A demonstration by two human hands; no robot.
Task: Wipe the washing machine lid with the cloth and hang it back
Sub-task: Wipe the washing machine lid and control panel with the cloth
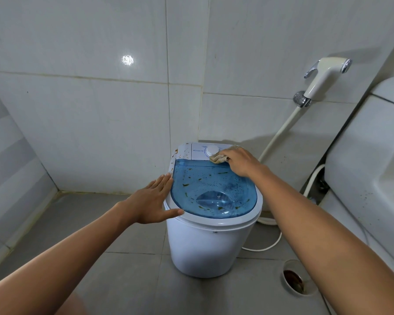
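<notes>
While right hand grips, cloth beneath fingers.

Both forearms are bare from the lower frame edge up to the wrists, with no sleeve showing. The left hand carries no ring, watch or band behind its grip. The right hand is likewise unadorned, its wrist plain. Fingernails look short and unpainted.
</notes>
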